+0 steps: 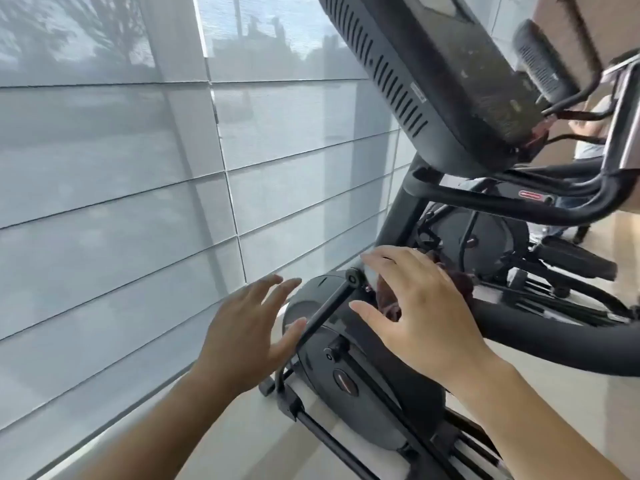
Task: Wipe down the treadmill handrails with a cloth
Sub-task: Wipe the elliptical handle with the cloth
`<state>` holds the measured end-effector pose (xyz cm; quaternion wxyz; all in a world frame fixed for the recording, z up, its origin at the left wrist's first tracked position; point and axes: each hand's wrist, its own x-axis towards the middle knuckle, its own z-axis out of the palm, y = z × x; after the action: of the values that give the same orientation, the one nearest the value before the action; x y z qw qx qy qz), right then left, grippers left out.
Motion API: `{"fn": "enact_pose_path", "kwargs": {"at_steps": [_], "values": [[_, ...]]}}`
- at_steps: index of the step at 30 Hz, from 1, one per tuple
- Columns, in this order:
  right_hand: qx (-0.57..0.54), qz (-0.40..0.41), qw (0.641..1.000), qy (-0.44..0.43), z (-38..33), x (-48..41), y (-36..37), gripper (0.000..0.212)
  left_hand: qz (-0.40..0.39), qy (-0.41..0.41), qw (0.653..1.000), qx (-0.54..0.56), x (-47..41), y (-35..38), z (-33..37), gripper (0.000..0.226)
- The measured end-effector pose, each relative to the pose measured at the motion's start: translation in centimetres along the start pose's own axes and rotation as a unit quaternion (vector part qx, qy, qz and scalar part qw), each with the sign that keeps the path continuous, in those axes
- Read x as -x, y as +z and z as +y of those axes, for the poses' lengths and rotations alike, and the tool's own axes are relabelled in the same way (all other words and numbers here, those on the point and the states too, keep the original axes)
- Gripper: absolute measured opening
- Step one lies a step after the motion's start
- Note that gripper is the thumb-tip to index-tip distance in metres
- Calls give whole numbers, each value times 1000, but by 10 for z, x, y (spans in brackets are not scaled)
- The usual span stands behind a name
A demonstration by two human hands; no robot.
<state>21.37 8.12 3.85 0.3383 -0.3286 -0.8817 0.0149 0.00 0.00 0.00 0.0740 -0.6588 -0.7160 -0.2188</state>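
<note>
My right hand (419,313) rests with fingers spread over a dark red cloth (459,280) bunched on a thick black handrail (554,341). The rail curves away to the right. Only bits of the cloth show past the thumb and knuckles. My left hand (249,323) hovers open, fingers apart, just left of a thin black lever arm (329,308) on the machine's rounded housing (311,299). It holds nothing. Higher up, a second black handlebar (485,199) loops below the console (450,81).
A big window with sheer grey blinds (121,202) fills the left side. More black exercise machines (502,244) stand behind on the right. A person's arm (588,126) shows far right by another console. Pale floor (242,438) lies below, with rails (467,448) at bottom right.
</note>
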Motion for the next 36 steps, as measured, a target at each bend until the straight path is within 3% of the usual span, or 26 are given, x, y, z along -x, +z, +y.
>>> {"fn": "enact_pose_path", "kwargs": {"at_steps": [3, 7, 10, 14, 20, 25, 30, 33, 36], "values": [[75, 23, 996, 40, 11, -2, -8, 54, -8, 36, 999, 35, -28, 12, 12, 58], [172, -94, 966, 168, 19, -13, 0, 70, -14, 83, 995, 52, -57, 32, 19, 57], [203, -127, 949, 207, 19, -17, 10, 82, -27, 106, 991, 74, -73, 40, 17, 56], [224, -128, 943, 208, 21, -15, 13, 92, -43, 121, 988, 86, -87, 47, 10, 56], [233, -81, 960, 136, 26, -11, 17, 70, -71, 119, 987, 87, -86, 50, -2, 59], [160, -22, 985, 65, 30, -11, 18, 66, -46, 60, 996, 57, -63, 34, -10, 58], [-8, 25, 1000, -9, 32, -17, 18, 66, 5, -60, 998, 18, -20, 12, 0, 54], [-148, 10, 987, -59, 22, -12, 25, 63, 40, -150, 988, -9, 32, 1, 15, 53], [-318, -75, 943, -61, -3, 9, 40, 60, 65, -252, 965, -32, 101, -4, 39, 56]]}}
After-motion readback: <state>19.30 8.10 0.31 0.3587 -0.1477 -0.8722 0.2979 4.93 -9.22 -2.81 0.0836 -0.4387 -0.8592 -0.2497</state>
